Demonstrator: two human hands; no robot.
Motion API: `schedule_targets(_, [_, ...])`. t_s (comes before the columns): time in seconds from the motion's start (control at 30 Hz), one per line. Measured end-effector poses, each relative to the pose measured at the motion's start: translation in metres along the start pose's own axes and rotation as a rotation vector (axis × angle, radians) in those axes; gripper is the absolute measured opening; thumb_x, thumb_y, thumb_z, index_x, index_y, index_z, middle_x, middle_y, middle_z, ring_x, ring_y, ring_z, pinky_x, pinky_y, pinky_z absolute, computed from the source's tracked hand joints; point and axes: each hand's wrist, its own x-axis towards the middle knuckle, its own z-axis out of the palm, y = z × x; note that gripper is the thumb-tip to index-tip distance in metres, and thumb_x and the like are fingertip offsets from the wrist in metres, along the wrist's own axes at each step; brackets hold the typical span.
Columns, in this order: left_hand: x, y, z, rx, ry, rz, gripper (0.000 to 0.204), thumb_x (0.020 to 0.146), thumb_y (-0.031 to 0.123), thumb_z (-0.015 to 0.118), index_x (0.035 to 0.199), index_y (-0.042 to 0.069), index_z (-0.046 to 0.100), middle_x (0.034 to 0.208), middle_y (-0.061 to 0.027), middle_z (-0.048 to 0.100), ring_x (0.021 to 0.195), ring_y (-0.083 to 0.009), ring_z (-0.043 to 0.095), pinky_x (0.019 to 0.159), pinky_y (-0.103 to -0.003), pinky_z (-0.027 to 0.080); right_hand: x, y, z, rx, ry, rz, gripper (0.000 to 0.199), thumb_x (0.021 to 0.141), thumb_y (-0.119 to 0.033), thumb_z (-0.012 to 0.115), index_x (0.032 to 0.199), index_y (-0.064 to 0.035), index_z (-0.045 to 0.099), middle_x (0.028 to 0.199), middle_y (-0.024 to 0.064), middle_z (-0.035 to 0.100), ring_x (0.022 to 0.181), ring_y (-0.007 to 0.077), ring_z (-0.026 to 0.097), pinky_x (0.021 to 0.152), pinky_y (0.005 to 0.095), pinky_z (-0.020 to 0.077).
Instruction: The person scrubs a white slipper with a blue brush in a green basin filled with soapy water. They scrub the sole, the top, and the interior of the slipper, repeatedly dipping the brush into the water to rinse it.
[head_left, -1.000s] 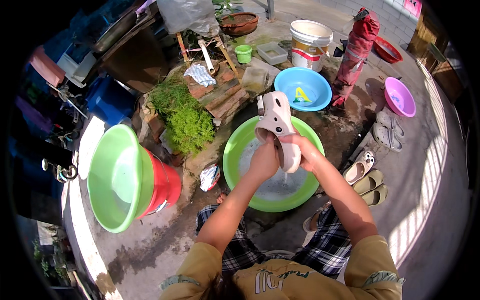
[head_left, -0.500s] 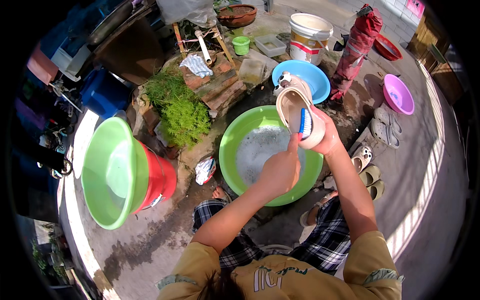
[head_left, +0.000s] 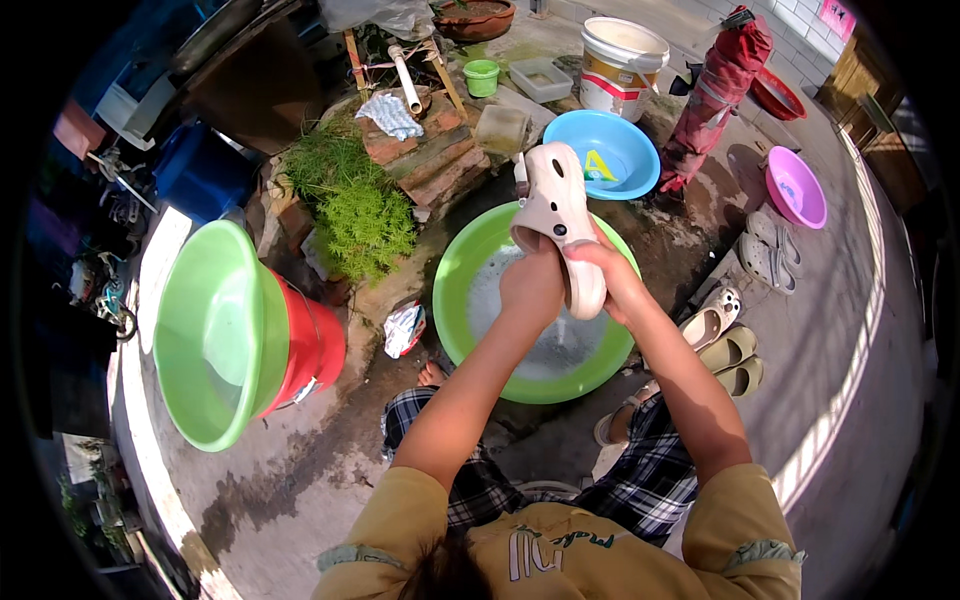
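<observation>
A pale beige clog shoe (head_left: 556, 210) is held up over a green basin (head_left: 465, 330) that has soapy water in it. My left hand (head_left: 532, 285) grips the shoe from below at its heel side. My right hand (head_left: 605, 275) wraps the shoe's right edge, thumb on top. The shoe's top with its round holes faces up, toe pointing away from me. My knees in checked trousers sit just before the basin.
A blue basin (head_left: 612, 150) lies beyond the green one, a white bucket (head_left: 620, 55) farther back, and a pink basin (head_left: 795, 187) at right. At left a green tub (head_left: 215, 335) rests on a red bucket (head_left: 312, 345). Several sandals (head_left: 725, 335) lie at right. Bricks and a green plant (head_left: 355, 205) stand left of the basin.
The shoe has been turned from its sole side showing to top side up, and my hands dropped slightly toward the basin. A blue brush seen in my right hand half a second ago is out of sight.
</observation>
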Motion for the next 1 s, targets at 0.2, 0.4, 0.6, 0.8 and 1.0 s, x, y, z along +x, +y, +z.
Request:
schedule_targets(0.2, [-0.032, 0.007, -0.014, -0.158, -0.12, 0.278, 0.055, 0.081, 0.006, 0.046, 0.133, 0.001, 0.029, 0.077, -0.0175, 0.059, 0.065, -0.0316, 0.056, 0.061, -0.041, 0.045, 0.017, -0.031, -0.054, 0.328, 0.109, -0.04, 0.052, 0.08, -0.026, 0.059, 0.125, -0.0072, 0.041, 0.107, 0.0116, 0.056, 0.094, 0.0239, 0.057, 0.084, 0.0389, 0.0459])
schedule_targets(0.4, [-0.02, -0.012, -0.044, -0.594, 0.369, 0.251, 0.03, 0.092, 0.01, 0.04, 0.12, 0.002, 0.048, 0.086, -0.009, 0.056, 0.075, -0.0184, 0.052, 0.069, -0.029, 0.042, 0.009, -0.034, -0.054, 0.819, -0.151, 0.102, 0.051, 0.088, -0.041, 0.045, 0.126, -0.0076, 0.042, 0.12, 0.0156, 0.049, 0.105, 0.0344, 0.048, 0.089, 0.0475, 0.0396])
schedule_targets(0.6, [-0.009, -0.027, -0.044, -1.262, 0.168, -0.145, 0.029, 0.094, 0.019, 0.04, 0.116, 0.005, 0.053, 0.073, -0.0013, 0.052, 0.056, -0.0057, 0.041, 0.049, -0.021, 0.036, 0.001, -0.039, -0.031, 1.024, -0.312, 0.196, 0.064, 0.086, -0.044, 0.047, 0.133, -0.0055, 0.03, 0.122, 0.0321, 0.032, 0.1, 0.0328, 0.042, 0.087, 0.0422, 0.0399])
schedule_targets(0.8, [-0.008, -0.016, -0.044, -1.22, 0.175, 0.035, 0.033, 0.094, 0.024, 0.042, 0.121, 0.006, 0.047, 0.069, 0.004, 0.041, 0.053, -0.0036, 0.034, 0.044, -0.018, 0.028, -0.007, -0.044, -0.022, 1.126, -0.481, 0.303, 0.06, 0.087, -0.046, 0.045, 0.131, -0.0068, 0.034, 0.119, 0.0295, 0.039, 0.098, 0.0364, 0.044, 0.082, 0.045, 0.0409])
schedule_targets(1.0, [-0.009, -0.02, -0.055, -1.285, 0.128, 0.126, 0.042, 0.094, 0.022, 0.044, 0.133, 0.009, 0.038, 0.068, 0.006, 0.037, 0.053, -0.0027, 0.032, 0.044, -0.017, 0.025, -0.008, -0.044, -0.024, 0.888, -0.596, 0.295, 0.058, 0.087, -0.046, 0.041, 0.13, -0.008, 0.036, 0.114, 0.0252, 0.047, 0.09, 0.0401, 0.05, 0.075, 0.0477, 0.0435])
